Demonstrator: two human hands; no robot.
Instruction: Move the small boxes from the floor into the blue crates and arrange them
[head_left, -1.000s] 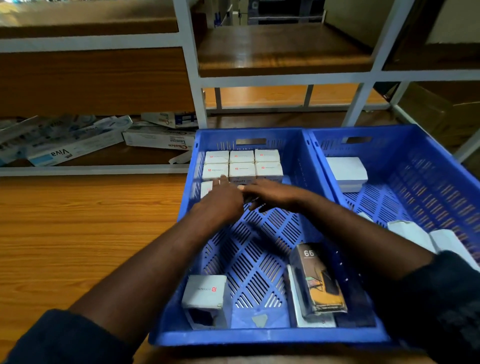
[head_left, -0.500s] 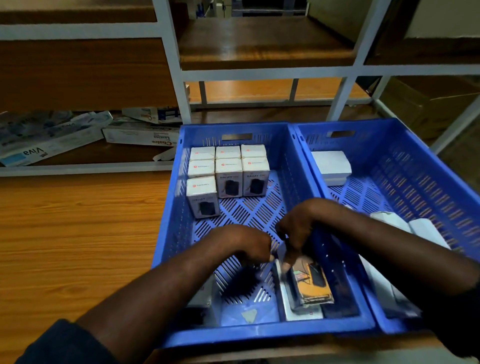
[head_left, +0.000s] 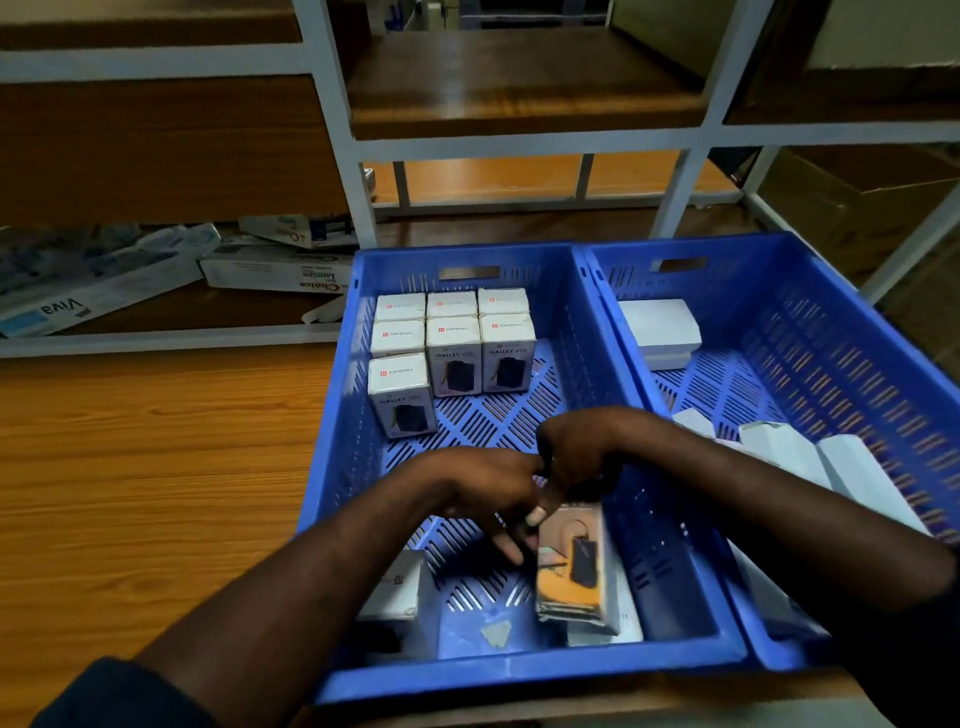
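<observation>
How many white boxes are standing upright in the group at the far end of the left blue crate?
7: three in the back row, three in the middle row, one front box at the left. None seems hidden.

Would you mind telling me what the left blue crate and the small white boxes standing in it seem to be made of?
The left blue crate looks like moulded plastic, slightly glossy: uniform colour, slotted walls, lattice floor. The small white boxes look like printed matte cardboard: crisp folded edges, logos and product pictures.
</observation>
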